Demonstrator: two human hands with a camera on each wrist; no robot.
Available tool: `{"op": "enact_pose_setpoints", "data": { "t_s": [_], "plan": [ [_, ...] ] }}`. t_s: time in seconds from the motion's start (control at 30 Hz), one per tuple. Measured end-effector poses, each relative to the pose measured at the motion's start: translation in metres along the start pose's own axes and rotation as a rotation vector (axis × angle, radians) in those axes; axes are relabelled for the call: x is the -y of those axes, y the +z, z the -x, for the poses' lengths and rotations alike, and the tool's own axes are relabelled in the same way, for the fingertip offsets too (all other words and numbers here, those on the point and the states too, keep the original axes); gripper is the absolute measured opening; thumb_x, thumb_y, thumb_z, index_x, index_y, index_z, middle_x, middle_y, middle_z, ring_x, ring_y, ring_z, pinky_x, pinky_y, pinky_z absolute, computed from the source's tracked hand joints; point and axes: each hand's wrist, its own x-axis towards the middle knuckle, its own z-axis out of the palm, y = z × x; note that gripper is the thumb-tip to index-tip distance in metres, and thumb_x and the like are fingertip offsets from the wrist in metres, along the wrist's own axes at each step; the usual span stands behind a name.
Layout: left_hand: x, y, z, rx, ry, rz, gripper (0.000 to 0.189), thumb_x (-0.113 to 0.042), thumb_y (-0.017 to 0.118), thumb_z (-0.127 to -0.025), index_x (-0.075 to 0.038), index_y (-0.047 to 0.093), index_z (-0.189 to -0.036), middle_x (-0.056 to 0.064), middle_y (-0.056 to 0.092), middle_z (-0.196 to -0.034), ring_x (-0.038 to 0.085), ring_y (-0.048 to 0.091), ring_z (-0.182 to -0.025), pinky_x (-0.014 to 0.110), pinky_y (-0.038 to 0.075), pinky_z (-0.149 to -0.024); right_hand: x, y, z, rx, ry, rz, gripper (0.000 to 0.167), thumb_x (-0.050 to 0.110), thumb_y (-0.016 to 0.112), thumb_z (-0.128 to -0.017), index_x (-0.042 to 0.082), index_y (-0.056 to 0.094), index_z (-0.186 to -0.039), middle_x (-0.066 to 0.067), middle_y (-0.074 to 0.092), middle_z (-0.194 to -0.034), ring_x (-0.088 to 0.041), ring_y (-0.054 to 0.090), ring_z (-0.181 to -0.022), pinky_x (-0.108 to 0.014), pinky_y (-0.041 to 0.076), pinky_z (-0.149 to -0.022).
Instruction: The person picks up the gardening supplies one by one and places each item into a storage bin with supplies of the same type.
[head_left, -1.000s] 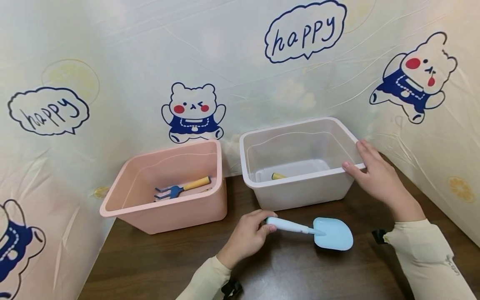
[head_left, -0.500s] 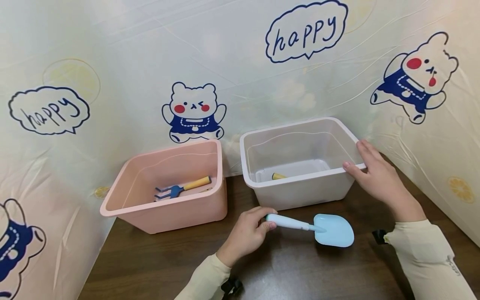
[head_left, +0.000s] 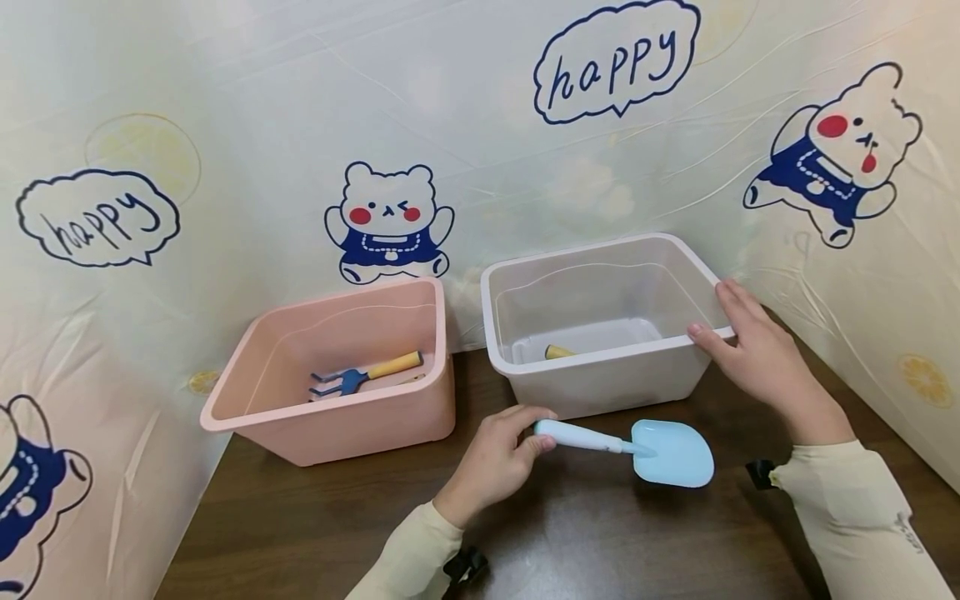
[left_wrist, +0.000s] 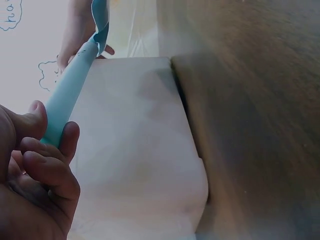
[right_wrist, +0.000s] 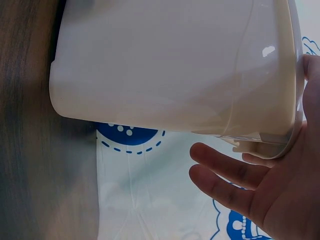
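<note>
My left hand (head_left: 497, 457) pinches the white handle end of a light blue toy shovel (head_left: 672, 452) between thumb and fingers. The shovel is held level, its blade to the right, in front of a grey-white plastic bin (head_left: 600, 387). In the left wrist view, the shovel handle (left_wrist: 67, 97) slants up from the fingers. My right hand (head_left: 765, 362) rests on that bin's right front corner, thumb on the front rim. The right wrist view shows two fingers (right_wrist: 230, 182) stretched out beside the bin's wall (right_wrist: 165, 65). Inside the bin lies a yellow handle (head_left: 558, 352), its other end hidden.
A pink bin (head_left: 337, 437) stands to the left on the brown wooden table (head_left: 300, 517). It holds a small blue hand fork (head_left: 350, 382) with a yellow handle, plus something barely visible beside it. A patterned cloth (head_left: 487, 125) with printed bears hangs behind and at both sides.
My left hand has lifted the shovel slightly, up and toward the grey-white bin, its blade moving a little to the right. The right hand keeps its place on the bin corner.
</note>
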Motion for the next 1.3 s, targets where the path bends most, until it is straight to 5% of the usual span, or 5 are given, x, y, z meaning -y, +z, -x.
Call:
{"op": "enact_pose_setpoints", "data": {
  "t_s": [0.27, 0.57, 1.03, 1.3],
  "plan": [
    [-0.004, -0.001, -0.004, -0.022, 0.041, 0.015, 0.025, -0.015, 0.076, -0.091, -0.007, 0.072, -0.115, -0.002, 0.069, -0.101, 0.013, 0.06, -0.086, 0.041, 0.054, -0.078, 0.0, 0.0, 0.0, 0.0, -0.001, -0.005, 0.089, 0.053, 0.052, -0.102, 0.004, 0.007, -0.162, -0.021, 0.001, -0.167, -0.051, 0.007, -0.148, -0.077, 0.013, -0.105],
    [-0.009, -0.005, -0.008, -0.018, 0.031, 0.006, 0.026, -0.016, 0.076, -0.091, -0.007, 0.072, -0.115, -0.004, 0.068, -0.101, 0.011, 0.057, -0.087, 0.027, 0.049, -0.076, 0.001, 0.0, 0.0, 0.003, 0.003, -0.002, 0.089, 0.053, 0.052, -0.102, 0.004, 0.007, -0.162, -0.021, 0.0, -0.167, -0.051, 0.007, -0.148, -0.078, 0.013, -0.104],
    [-0.014, -0.012, -0.018, -0.057, 0.072, -0.006, 0.024, -0.015, 0.076, -0.091, -0.008, 0.072, -0.114, -0.005, 0.066, -0.097, 0.011, 0.053, -0.077, 0.026, 0.047, -0.069, -0.002, 0.001, 0.001, -0.005, -0.001, -0.014, 0.088, 0.051, 0.053, -0.102, 0.007, 0.006, -0.162, -0.02, 0.0, -0.167, -0.053, 0.008, -0.147, -0.081, 0.015, -0.099],
    [-0.02, -0.017, -0.024, -0.047, 0.048, 0.017, 0.023, -0.017, 0.074, -0.093, -0.01, 0.071, -0.115, -0.004, 0.067, -0.103, 0.013, 0.056, -0.086, 0.03, 0.049, -0.074, -0.001, 0.0, -0.001, 0.004, 0.006, -0.006, 0.089, 0.053, 0.052, -0.101, 0.007, 0.005, -0.162, -0.019, -0.001, -0.167, -0.054, 0.008, -0.146, -0.081, 0.015, -0.099]
  ]
}}
